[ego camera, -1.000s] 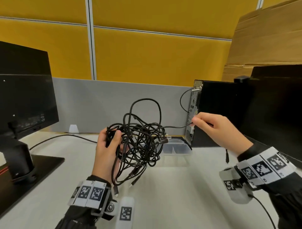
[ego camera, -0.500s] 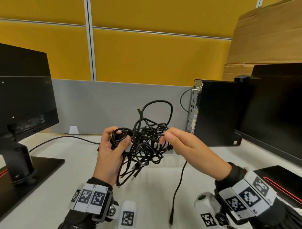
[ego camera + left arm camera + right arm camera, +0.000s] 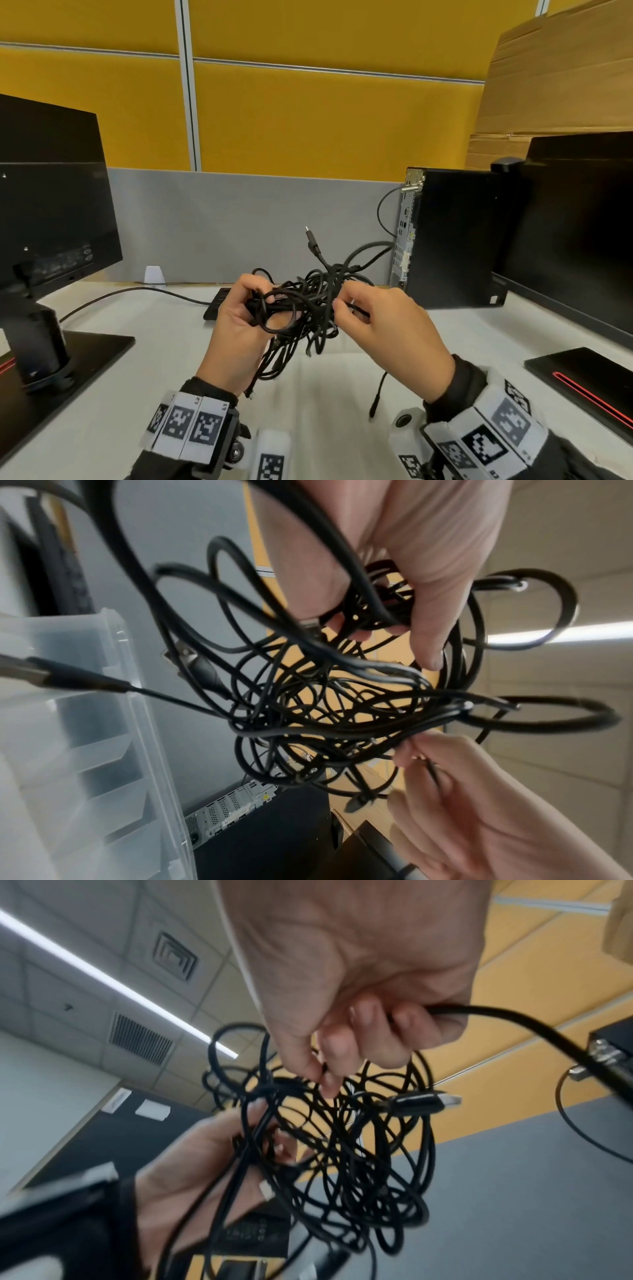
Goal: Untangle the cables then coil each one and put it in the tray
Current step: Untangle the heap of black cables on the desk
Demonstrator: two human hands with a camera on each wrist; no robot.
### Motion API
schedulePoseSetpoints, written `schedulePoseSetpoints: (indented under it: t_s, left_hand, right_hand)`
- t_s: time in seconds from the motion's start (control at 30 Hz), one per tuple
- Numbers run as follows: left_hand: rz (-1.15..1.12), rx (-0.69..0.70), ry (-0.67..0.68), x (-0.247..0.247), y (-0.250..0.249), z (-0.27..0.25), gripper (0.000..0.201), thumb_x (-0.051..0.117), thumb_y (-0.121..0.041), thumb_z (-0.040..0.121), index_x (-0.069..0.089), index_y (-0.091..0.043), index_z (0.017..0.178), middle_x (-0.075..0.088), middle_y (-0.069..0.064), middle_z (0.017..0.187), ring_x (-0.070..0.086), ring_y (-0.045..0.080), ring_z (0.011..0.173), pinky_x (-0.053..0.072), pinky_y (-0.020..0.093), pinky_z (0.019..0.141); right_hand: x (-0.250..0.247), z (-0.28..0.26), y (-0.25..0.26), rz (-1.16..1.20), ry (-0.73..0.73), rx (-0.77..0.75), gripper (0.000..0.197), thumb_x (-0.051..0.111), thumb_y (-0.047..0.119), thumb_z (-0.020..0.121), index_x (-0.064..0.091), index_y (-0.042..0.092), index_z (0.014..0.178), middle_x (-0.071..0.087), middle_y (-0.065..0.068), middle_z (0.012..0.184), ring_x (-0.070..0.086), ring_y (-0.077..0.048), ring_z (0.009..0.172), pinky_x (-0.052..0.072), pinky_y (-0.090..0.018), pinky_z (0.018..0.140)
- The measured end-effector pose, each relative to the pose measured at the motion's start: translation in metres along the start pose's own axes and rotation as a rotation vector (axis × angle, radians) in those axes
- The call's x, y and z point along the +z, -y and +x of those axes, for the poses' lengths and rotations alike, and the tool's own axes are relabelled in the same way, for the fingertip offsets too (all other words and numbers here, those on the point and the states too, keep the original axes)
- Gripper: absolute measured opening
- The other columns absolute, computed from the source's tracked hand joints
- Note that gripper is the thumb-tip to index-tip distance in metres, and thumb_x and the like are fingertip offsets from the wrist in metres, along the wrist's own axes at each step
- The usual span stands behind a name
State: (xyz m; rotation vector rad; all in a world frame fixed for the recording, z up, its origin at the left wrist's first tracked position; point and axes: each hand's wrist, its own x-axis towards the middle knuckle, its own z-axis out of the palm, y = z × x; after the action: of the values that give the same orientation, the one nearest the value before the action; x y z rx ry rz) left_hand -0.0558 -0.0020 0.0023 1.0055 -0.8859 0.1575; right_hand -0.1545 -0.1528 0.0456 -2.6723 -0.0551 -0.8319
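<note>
A tangle of black cables hangs in the air between both hands above the white desk. My left hand grips the left side of the bundle, fingers curled round several strands. My right hand pinches one strand at the tangle's right edge; a loose end dangles below it. One plug sticks up from the top. In the left wrist view the tangle lies between the left hand and the right hand, beside the clear tray. In the right wrist view the right hand pinches into the tangle.
A black monitor on its stand is at the left, a computer tower and a second monitor at the right. A black pad with a red line lies near right. A black power strip sits behind the hands.
My right hand has come back from the tower side to the tangle and now pinches a strand close to the left hand. The bundle sits lower and tighter, with a free end hanging.
</note>
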Motion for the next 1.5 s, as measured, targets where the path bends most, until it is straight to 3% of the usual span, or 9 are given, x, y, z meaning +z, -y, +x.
schedulePoseSetpoints:
  t_s: [0.33,0.47,0.6,0.77,0.9,1.13,1.23,1.33,1.5]
  left_hand:
    - [0.382,0.146,0.202,0.011,-0.012,-0.006,0.027,0.075,-0.021,0.062,0.057,-0.039,0.07,0.055,-0.017,0.071,0.052,0.019,0.074,0.043,0.041,0.08]
    - [0.438,0.064,0.354,0.01,-0.017,-0.007,0.033,0.077,-0.025,0.062,0.06,-0.047,0.08,0.059,-0.02,0.084,0.054,0.013,0.086,0.044,0.022,0.08]
    - [0.315,-0.116,0.557,0.011,-0.02,-0.009,0.049,0.07,-0.033,0.069,0.054,-0.046,0.114,0.057,-0.019,0.121,0.052,0.007,0.118,0.041,0.019,0.096]
    - [0.353,0.0,-0.053,0.007,-0.009,-0.003,0.035,0.062,-0.046,0.071,0.055,-0.042,0.105,0.068,-0.004,0.095,0.063,0.012,0.092,0.049,0.021,0.083]
    - [0.496,-0.164,-0.328,-0.005,-0.003,0.001,0.055,0.066,-0.065,0.063,0.046,-0.033,0.103,0.056,-0.002,0.093,0.054,0.011,0.09,0.044,0.03,0.087]
    - [-0.245,-0.926,0.073,-0.006,0.004,-0.003,0.073,0.064,-0.066,0.07,0.057,-0.021,0.127,0.055,0.022,0.124,0.055,0.041,0.11,0.04,0.059,0.093]
    - [-0.352,-0.803,0.069,-0.004,0.005,-0.004,0.083,0.083,-0.047,0.057,0.058,-0.007,0.125,0.057,0.025,0.122,0.058,0.034,0.099,0.049,0.047,0.084]
    - [-0.303,-0.627,0.001,-0.005,0.005,-0.002,0.098,0.091,-0.034,0.042,0.05,-0.004,0.126,0.063,0.024,0.112,0.065,0.03,0.09,0.057,0.042,0.067]
    - [-0.33,-0.48,-0.017,-0.005,0.004,-0.003,0.1,0.094,-0.024,0.037,0.047,-0.004,0.124,0.068,0.018,0.099,0.069,0.028,0.082,0.057,0.039,0.067]
  right_hand:
    - [0.009,0.006,-0.011,1.075,0.301,0.319,0.017,0.057,0.033,0.091,0.065,0.022,0.08,0.034,0.007,0.059,0.031,-0.005,0.053,0.024,-0.017,0.051]
    - [0.011,0.005,-0.023,1.347,0.458,0.316,0.04,0.081,0.047,0.06,0.073,0.022,0.091,0.056,0.004,0.071,0.043,-0.006,0.061,0.024,-0.022,0.055]
    - [0.016,0.009,-0.036,1.352,0.393,0.307,0.053,0.071,0.047,0.072,0.064,0.014,0.113,0.06,-0.016,0.124,0.058,-0.024,0.106,0.047,-0.035,0.084]
    - [0.028,0.016,-0.045,1.353,0.302,0.332,0.051,0.057,0.045,0.085,0.056,0.01,0.123,0.057,-0.012,0.114,0.048,-0.027,0.095,0.036,-0.034,0.079]
    - [0.028,0.015,-0.049,1.398,0.282,0.27,0.023,0.048,0.031,0.095,0.07,0.029,0.089,0.06,0.003,0.089,0.05,-0.013,0.075,0.035,-0.02,0.061]
    - [0.038,0.021,-0.043,1.197,0.243,-0.016,0.023,0.061,0.047,0.086,0.069,0.035,0.103,0.07,0.009,0.103,0.066,-0.013,0.098,0.052,-0.031,0.087]
    - [0.034,0.017,-0.046,1.147,0.307,-0.041,0.03,0.06,0.047,0.086,0.068,0.028,0.108,0.067,-0.005,0.108,0.06,-0.037,0.105,0.048,-0.052,0.092]
    - [0.029,0.018,-0.041,1.091,0.278,-0.074,0.007,0.071,0.036,0.077,0.074,0.032,0.082,0.072,0.01,0.084,0.066,-0.004,0.082,0.051,-0.024,0.077]
    - [0.03,0.007,-0.042,0.585,-0.119,-0.363,0.01,0.058,0.039,0.086,0.064,0.031,0.09,0.066,0.022,0.082,0.062,0.004,0.074,0.046,-0.009,0.066]
